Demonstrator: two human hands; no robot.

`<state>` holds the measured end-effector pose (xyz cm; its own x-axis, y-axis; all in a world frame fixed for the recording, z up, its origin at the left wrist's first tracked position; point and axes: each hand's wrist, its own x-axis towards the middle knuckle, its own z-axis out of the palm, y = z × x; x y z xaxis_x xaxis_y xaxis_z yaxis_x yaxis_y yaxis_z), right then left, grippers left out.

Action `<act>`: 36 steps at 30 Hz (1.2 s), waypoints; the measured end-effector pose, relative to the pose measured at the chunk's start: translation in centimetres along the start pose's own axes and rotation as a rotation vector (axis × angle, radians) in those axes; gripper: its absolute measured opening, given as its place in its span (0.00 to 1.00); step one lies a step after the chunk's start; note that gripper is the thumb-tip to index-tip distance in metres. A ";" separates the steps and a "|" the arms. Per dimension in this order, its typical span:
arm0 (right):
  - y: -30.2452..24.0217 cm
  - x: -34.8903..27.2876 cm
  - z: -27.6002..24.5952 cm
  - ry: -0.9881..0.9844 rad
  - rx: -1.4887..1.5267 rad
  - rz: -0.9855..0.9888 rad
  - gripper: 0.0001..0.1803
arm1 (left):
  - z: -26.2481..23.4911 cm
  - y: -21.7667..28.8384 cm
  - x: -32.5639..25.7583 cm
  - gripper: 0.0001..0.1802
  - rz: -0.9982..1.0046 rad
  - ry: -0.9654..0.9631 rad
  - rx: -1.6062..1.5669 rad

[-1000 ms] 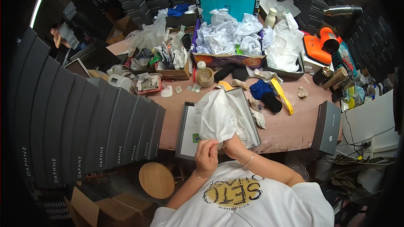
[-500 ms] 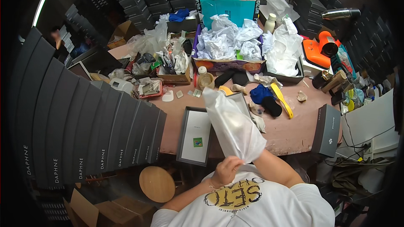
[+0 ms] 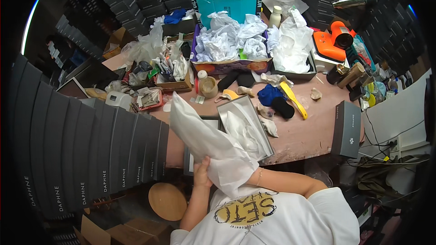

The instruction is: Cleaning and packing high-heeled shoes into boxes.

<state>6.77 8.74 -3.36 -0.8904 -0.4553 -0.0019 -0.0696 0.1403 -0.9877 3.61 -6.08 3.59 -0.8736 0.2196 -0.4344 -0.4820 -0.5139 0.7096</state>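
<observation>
A long white translucent bag (image 3: 206, 138) slants up and to the left in front of me. My left hand (image 3: 202, 171) is closed on its left side, with the thumb up against the material. My right forearm (image 3: 288, 180) reaches in from the right, but the bag hides that hand and its fingers. Whatever lies inside the bag cannot be made out. Behind it stands an open dark grey shoebox (image 3: 268, 147) with crumpled white tissue paper (image 3: 243, 129) in it. Another grey box part (image 3: 188, 165) is mostly covered by the bag and my left hand.
Tall stacks of dark shoeboxes (image 3: 91, 140) rise at the left. A yellow-handled brush (image 3: 295, 102), a black pad (image 3: 282, 108) and a blue cloth (image 3: 269, 94) lie beyond the open box. A closed shoebox (image 3: 346, 129) stands at the right edge. Crumpled paper fills a purple box (image 3: 231, 66).
The bag has swung left, uncovering the tissue-filled shoebox and covering the other box part. My left hand has moved from the bag's lower end up to its left side. The whole view has shifted slightly.
</observation>
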 end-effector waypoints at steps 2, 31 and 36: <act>-3.2 -2.9 -2.3 -0.070 -0.264 -0.174 0.25 | -1.1 2.9 0.0 0.37 0.259 0.084 0.257; -10.4 -6.1 -19.3 0.457 -1.049 0.510 0.35 | 11.0 -7.2 15.5 0.22 0.157 -0.809 2.310; -1.2 4.6 -16.0 0.281 -1.548 0.243 0.21 | 4.8 -10.0 13.8 0.18 0.839 -0.642 1.901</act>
<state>-4.39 20.56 0.34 -0.9869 -0.1446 0.0721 -0.1337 0.9814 0.1377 -3.91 6.04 -6.87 -0.5603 0.8231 0.0928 0.8024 0.5116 0.3072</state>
